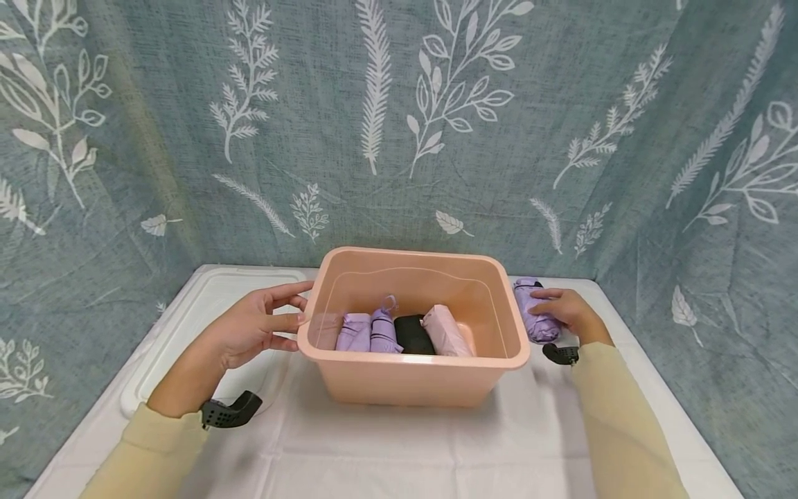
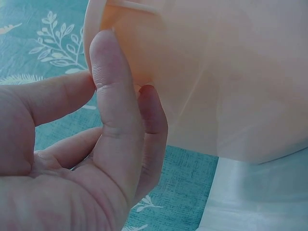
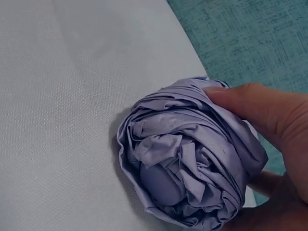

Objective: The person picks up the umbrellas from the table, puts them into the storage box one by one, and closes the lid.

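"Where was the lilac umbrella [image 1: 530, 320]?"
"Right of centre, between the peach plastic box [image 1: 411, 384] and the white table's [image 1: 380, 450] right edge. The right hand [image 1: 572, 313] pinched its crinkled roll."
"The left hand [image 1: 252, 329]?"
"Spread, fingertips touching the smooth left rim."
"Inside the box?"
"Four bundles [image 1: 445, 333], partly hidden by the near wall."

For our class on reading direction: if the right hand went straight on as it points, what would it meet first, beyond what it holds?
Past the purple bundle in its grip, the right hand would likely meet the peach bin beside it, though depth is unclear.
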A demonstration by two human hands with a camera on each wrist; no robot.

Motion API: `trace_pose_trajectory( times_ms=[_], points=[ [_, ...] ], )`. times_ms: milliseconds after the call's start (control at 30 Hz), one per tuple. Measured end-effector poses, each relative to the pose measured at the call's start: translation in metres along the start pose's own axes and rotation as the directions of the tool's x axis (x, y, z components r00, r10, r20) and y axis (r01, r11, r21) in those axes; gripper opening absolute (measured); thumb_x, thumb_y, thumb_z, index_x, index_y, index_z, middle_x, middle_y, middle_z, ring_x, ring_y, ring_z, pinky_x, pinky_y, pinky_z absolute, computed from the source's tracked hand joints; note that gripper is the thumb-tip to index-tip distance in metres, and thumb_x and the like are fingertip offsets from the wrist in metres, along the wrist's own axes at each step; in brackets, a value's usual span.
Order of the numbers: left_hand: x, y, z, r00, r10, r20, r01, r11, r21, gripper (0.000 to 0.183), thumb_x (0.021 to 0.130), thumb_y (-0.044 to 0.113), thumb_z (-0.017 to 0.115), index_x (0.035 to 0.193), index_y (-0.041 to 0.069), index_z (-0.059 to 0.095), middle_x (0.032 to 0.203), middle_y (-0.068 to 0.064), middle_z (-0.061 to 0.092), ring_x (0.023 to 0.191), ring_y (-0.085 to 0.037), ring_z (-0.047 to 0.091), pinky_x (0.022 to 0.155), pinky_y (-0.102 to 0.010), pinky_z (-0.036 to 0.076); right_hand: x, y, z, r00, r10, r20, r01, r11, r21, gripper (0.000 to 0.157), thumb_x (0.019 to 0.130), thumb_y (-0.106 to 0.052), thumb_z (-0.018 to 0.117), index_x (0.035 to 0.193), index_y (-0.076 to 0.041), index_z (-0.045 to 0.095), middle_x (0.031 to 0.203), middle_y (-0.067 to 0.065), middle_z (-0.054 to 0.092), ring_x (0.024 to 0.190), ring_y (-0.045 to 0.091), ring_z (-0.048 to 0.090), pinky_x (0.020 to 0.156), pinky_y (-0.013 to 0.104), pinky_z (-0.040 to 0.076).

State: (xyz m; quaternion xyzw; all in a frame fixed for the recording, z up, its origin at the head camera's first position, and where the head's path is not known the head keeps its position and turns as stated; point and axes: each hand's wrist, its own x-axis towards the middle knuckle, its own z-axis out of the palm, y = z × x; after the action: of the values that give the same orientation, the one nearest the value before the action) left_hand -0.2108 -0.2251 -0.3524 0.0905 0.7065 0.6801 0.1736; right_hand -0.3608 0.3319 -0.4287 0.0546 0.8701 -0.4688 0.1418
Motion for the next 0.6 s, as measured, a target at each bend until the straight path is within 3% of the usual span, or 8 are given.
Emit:
trace_pose_trajectory(
  times_ms=[100,300,600],
  points=[
    [0.0001,-0.0007,-0.0007,1.000,0.003,-0.002,-0.003,1.000,0.007,0.077,0.097,0.006,0.068,0.163,0.007,0.027,0.117,-0.002,0.052,0.081,-0.013,0.069,0.071,-0.031,0.065,0.0018,0.0004,0.0000,1.000,-0.012,-0.002,0.012,1.000,-0.020,0.069,0.090,-0.017,0.078,0.150,-0.001,0.049,0.161,0.026,0.034,0.135,0.028,0.049,0.088,0.017,0.051],
    [0.0001,-0.0002,-0.0011,1.000,-0.005,-0.009,0.005,1.000,0.014,0.078,0.097,0.006,0.069,0.163,0.007,0.027,0.117,-0.002,0.052,0.081,-0.013,0.069,0.072,-0.031,0.065,0.0062,0.0070,0.0034,0.999,-0.020,-0.035,0.019,0.999,-0.028,0.069,0.089,-0.019,0.079,0.150,-0.002,0.051,0.163,0.025,0.032,0.144,0.037,0.040,0.114,0.042,0.044],
    [0.0010,0.0005,-0.0001,1.000,-0.008,-0.010,0.009,1.000,0.020,0.077,0.097,0.006,0.069,0.163,0.007,0.027,0.117,-0.003,0.052,0.081,-0.013,0.069,0.072,-0.031,0.065,0.0065,0.0063,0.0056,0.999,-0.013,-0.037,0.011,0.999,-0.040,0.067,0.089,-0.018,0.079,0.148,-0.003,0.053,0.164,0.026,0.029,0.146,0.040,0.036,0.120,0.049,0.039]
  ],
)
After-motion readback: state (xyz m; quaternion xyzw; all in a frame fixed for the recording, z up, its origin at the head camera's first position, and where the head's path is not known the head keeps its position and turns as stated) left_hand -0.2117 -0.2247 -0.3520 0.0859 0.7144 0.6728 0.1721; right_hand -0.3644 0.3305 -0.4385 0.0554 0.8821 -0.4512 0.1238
